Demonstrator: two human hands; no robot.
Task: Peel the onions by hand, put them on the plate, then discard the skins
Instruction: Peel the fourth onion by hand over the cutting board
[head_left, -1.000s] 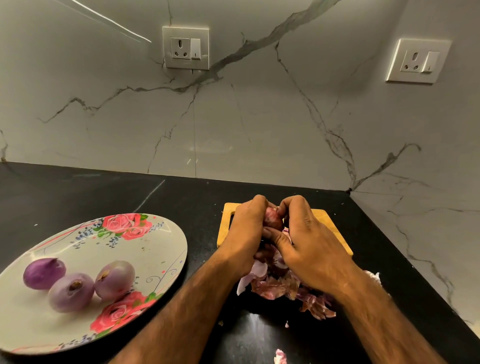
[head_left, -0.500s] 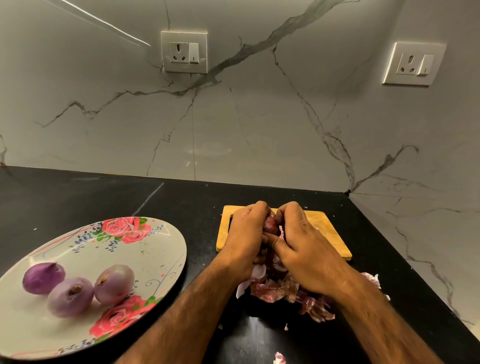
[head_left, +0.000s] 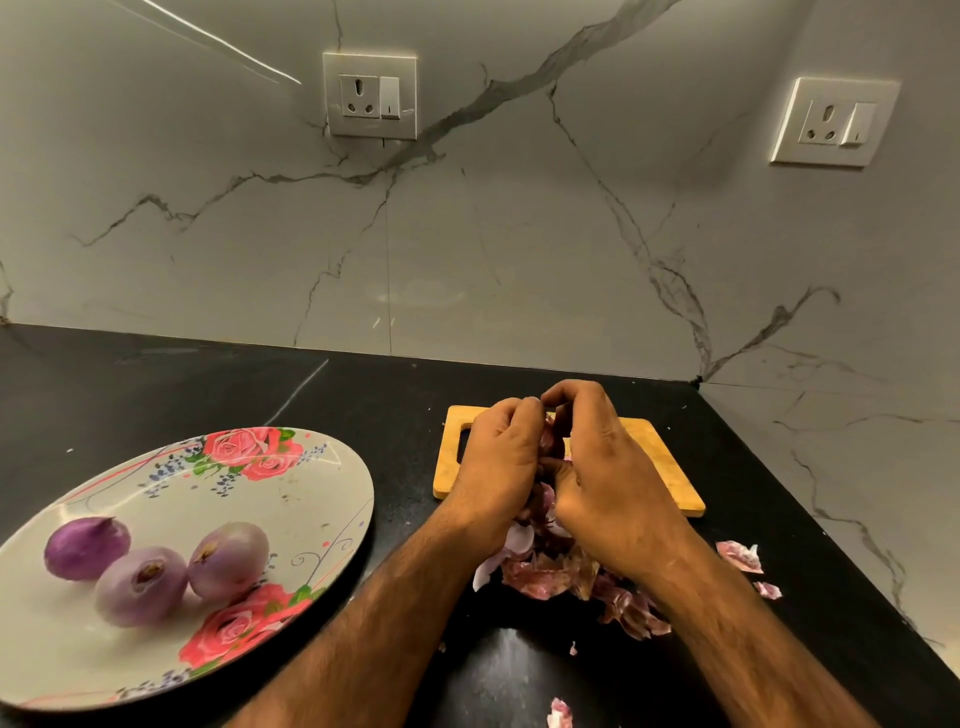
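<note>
While it is held over the wooden cutting board (head_left: 670, 467), a red onion (head_left: 551, 441) is grasped by the left hand (head_left: 498, 457) and the right hand (head_left: 608, 483), with the fingers of both curled round it. Most of it is hidden, so it only appears to be partly peeled. A heap of loose skins (head_left: 561, 577) is seen on the black countertop (head_left: 208, 384) beneath the wrists. Three peeled onions (head_left: 141, 584) are laid close together on the flowered plate (head_left: 311, 493), well apart from the board.
</note>
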